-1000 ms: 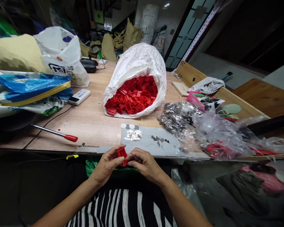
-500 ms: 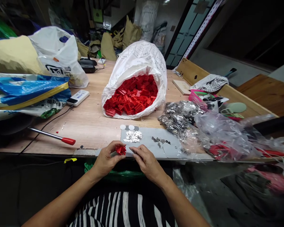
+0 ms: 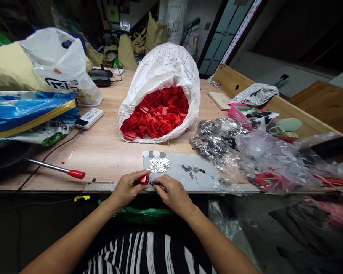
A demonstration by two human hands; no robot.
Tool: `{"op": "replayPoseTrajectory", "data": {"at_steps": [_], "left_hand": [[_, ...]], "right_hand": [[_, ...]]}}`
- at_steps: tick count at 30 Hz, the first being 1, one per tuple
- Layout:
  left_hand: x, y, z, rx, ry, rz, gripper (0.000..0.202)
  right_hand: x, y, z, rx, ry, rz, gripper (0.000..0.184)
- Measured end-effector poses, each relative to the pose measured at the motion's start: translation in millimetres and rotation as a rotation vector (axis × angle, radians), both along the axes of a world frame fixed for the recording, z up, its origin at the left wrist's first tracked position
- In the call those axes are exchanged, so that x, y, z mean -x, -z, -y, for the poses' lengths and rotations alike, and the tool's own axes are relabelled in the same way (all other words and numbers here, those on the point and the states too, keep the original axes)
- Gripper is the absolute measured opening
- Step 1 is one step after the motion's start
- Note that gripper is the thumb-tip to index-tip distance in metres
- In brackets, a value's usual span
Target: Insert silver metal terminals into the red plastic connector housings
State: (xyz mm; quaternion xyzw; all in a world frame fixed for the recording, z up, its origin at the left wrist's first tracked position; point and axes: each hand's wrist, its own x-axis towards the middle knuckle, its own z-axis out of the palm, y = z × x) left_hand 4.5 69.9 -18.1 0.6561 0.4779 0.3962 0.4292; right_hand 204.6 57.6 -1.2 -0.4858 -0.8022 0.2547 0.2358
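Observation:
My left hand point(image 3: 127, 189) is closed on a small red plastic part point(image 3: 144, 179) at the near edge of the wooden table point(image 3: 105, 148). My right hand point(image 3: 171, 192) is pinched round a thin metal tool point(image 3: 156, 185) whose tip touches the red part. Just beyond them a grey mat point(image 3: 183, 175) carries a pile of tiny silver pieces point(image 3: 159, 164) and a few dark metal clips point(image 3: 193, 169). Farther back, a white sack point(image 3: 165, 76) lies on its side, spilling several red plastic parts point(image 3: 156, 116).
A red-handled screwdriver point(image 3: 55, 168) lies at the left. A white remote point(image 3: 89, 118), a blue bag point(image 3: 28, 108) and a white plastic bag point(image 3: 60, 64) sit behind it. Clear bags of metal parts point(image 3: 217, 139) and crumpled plastic point(image 3: 271, 160) fill the right side.
Both hands moved forward from over my lap to the table edge. The red part went from upright between both hands to low in the left; the right now works it with the thin tool.

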Motion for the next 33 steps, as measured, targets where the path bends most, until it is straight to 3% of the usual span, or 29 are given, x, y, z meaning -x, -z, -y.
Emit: {"op": "replayPoseTrajectory", "data": {"at_steps": [6,12,18,33], "left_hand": [[-1,1.9,-1,-0.059,0.002,-0.030,0.043],[-2,3.8,1,-0.059,-0.033,-0.044,0.038],[-1,3.1,1,-0.046,-0.029,-0.060,0.037],[2,12.8,0,-0.135,0.017,-0.135,0.039]], "right_hand": [[5,0.9,2,0.003,-0.014,0.041,0.018],[18,1.0,3,0.031,0.067,0.062,0.017],[6,-5.6,-4,0.077,0.024,-0.082,0.016],[5,-0.6,1,0.073,0.036,-0.037,0.016]]}}
